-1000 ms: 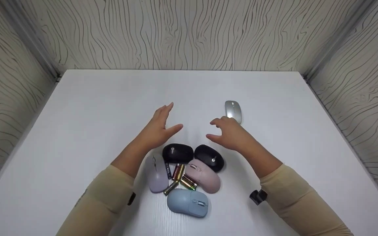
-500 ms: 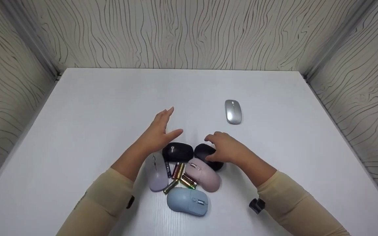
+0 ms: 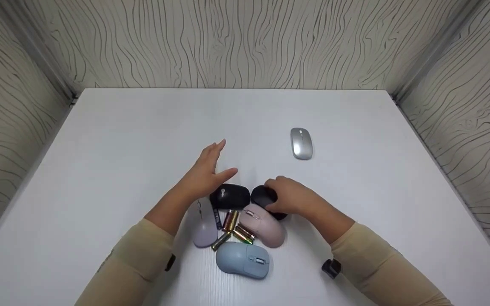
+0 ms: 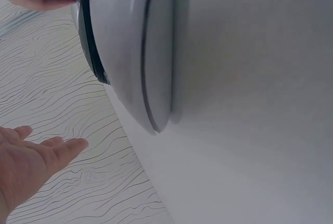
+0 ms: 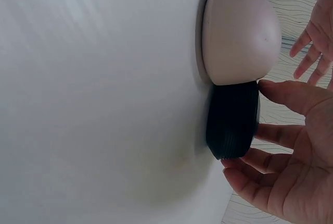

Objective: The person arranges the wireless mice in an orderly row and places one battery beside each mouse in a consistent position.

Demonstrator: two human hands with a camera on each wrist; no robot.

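In the head view, a beige fabric left sleeve (image 3: 132, 257) lies toward seven o'clock, a faint dark marking (image 3: 103, 261) along its nine-o'clock edge and a small black plastic block (image 3: 170, 262) at three o'clock. The matching beige right sleeve (image 3: 383, 263), toward four o'clock, carries a chunkier, rounded black plastic fitting (image 3: 331, 268) at nine o'clock.

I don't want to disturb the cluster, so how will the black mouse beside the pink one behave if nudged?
The black mouse has a hard-looking shell, so probably won't flex. Its low, broad body should slide, not tip. Pushing it toward the adjacent pink mouse would likely shift both.
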